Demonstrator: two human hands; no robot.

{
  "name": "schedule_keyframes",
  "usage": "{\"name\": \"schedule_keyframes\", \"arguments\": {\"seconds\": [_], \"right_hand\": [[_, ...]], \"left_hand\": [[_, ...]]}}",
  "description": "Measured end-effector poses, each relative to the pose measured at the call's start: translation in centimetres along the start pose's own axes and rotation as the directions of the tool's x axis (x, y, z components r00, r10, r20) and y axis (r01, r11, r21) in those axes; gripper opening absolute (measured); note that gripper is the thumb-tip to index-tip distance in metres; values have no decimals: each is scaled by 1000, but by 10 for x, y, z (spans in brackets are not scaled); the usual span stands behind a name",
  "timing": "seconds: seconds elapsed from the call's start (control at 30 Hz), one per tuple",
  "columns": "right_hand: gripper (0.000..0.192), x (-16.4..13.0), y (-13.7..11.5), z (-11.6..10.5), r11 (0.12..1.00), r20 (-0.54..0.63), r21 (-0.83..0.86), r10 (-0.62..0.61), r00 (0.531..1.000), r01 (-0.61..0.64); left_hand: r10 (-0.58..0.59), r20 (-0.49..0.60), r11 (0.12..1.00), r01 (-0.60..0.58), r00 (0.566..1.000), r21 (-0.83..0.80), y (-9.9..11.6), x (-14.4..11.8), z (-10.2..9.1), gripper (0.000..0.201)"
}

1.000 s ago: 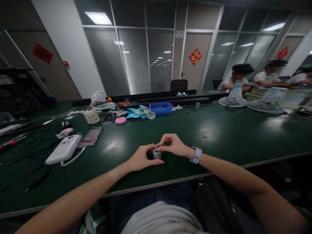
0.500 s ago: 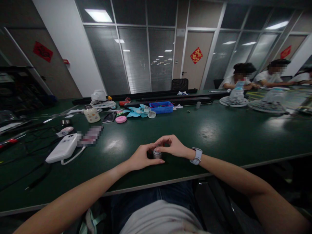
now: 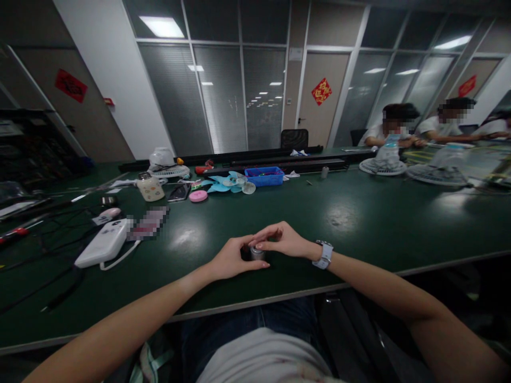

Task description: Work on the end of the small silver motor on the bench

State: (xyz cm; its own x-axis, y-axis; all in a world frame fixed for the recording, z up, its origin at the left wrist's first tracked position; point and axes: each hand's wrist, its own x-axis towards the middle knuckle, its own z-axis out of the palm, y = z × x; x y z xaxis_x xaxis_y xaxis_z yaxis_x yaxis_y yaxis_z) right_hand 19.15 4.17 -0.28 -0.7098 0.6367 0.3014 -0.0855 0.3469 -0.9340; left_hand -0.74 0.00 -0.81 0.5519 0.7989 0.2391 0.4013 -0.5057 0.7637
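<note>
A small silver metal cylinder (image 3: 257, 254) stands upright on the green table close to its front edge. My left hand (image 3: 230, 259) is curved around its left side, with the thumb along the near side. From the right, my right hand (image 3: 281, 240) reaches over with thumb and fingers closed on the cylinder's top. The fingers cover part of the top, and the far side of the cylinder is hidden. A pale watch (image 3: 324, 254) sits on my right wrist.
On the left lie a white power bank (image 3: 104, 242), a phone (image 3: 149, 222) and cables. Farther back are a cream jar (image 3: 150, 187), a pink lid (image 3: 198, 196), blue fan blades (image 3: 227, 183), a blue bin (image 3: 264, 176) and another small cylinder (image 3: 324, 172). Fans and people are at right.
My right thumb and fingers have shifted slightly over the top of the cylinder. My left hand and the cylinder have stayed in place.
</note>
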Motion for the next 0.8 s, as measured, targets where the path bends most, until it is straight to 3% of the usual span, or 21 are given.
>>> {"name": "schedule_keyframes", "arguments": {"seconds": [0.2, 0.63, 0.8], "right_hand": [[33, -2, -6, -8, 1000, 81, -17, 12, 997, -11], [33, -1, -7, 3, 994, -102, -100, -64, 993, 54], [28, -1, -6, 7, 983, -142, -170, -97, 985, 72]], "left_hand": [[-13, -8, 999, 13, 1000, 39, -1, 1, 0, 54], [-20, 9, 1000, 19, 1000, 20, 1, 1, 0, 48], [0, 0, 999, 0, 1000, 32, 0, 1, 0, 55]]}}
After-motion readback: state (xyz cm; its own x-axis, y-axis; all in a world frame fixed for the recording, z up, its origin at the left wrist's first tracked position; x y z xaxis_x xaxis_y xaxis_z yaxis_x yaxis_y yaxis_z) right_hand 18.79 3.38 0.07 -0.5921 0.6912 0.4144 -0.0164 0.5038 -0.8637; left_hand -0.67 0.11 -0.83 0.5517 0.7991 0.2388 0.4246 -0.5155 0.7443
